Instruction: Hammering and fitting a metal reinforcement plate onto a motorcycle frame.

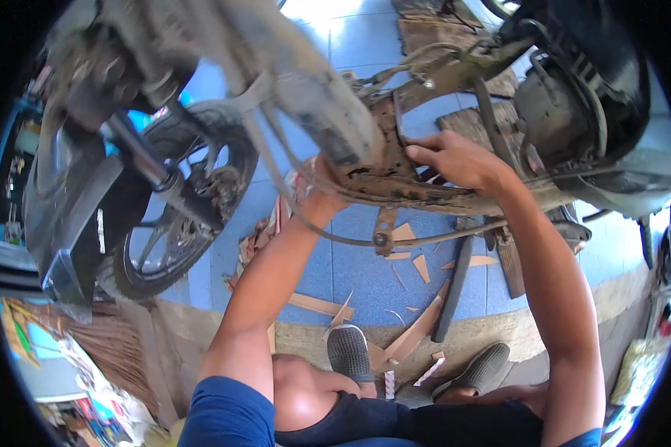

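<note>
A motorcycle's bare, rusty metal frame (425,195) stretches across the middle, with its covers off around the low section. My left hand (322,192) reaches behind the thick front tube (324,108), its fingers hidden by the metal. Beside that hand hangs or lies a red and white patterned cloth (282,212); whether I hold it cannot be made out. My right hand (458,160) is closed at the upright bracket (386,123), thumb and forefinger near its thin grey edge. Its other fingers curl down into the frame, and what they grip is hidden. A black cable (335,237) loops below.
The front wheel (190,201) stands at the left, the engine (555,112) at the right. Wooden planks (511,261) lie under the frame. Cardboard scraps (421,328) and a dark bar (455,287) are on the blue tiles by my shoes (348,352). A broom (112,350) lies lower left.
</note>
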Demonstrator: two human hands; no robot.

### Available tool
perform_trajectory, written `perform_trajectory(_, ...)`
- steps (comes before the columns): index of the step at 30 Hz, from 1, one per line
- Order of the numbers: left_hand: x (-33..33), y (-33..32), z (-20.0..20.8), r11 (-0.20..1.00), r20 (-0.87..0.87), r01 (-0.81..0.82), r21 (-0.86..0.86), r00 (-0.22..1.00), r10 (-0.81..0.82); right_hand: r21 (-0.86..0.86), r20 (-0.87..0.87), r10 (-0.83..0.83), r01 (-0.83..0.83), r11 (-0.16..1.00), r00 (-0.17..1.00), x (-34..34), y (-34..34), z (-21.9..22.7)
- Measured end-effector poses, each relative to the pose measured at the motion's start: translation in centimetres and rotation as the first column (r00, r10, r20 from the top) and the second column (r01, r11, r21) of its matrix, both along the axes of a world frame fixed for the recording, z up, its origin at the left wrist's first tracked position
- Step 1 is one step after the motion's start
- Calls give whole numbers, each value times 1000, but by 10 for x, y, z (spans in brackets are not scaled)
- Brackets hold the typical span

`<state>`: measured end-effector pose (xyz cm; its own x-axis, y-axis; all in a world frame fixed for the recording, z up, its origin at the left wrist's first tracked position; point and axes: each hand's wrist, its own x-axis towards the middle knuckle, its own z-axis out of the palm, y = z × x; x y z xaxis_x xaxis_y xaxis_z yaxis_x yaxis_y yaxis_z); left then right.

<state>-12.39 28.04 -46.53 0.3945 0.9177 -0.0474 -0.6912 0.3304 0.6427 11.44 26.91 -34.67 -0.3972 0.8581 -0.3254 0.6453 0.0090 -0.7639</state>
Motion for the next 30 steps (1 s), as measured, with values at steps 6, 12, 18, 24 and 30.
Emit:
perform_trajectory(6,-4,1,17,969,436,206,-134,891,-129,-2,99,-79,79,997,992,-14,-7,19)
perform_trajectory(12,-5,9,-1,978,367,192,-81,918,-150,-115,11,-86,87,990,996,-20,-7,15)
perform_trajectory(18,-11,3,10,982,176,95,-165,982,-65,-198,-41,-138,128,972,990,-16,-4,10)
perform_trajectory(24,-12,2,3,989,124,91,-118,989,-76,-194,-41,-122,112,975,992,-21,-7,11)
perform_trajectory(30,-6,-3,6,998,-13,31,-61,999,-32,-170,-24,-138,132,976,990,-16,-8,11)
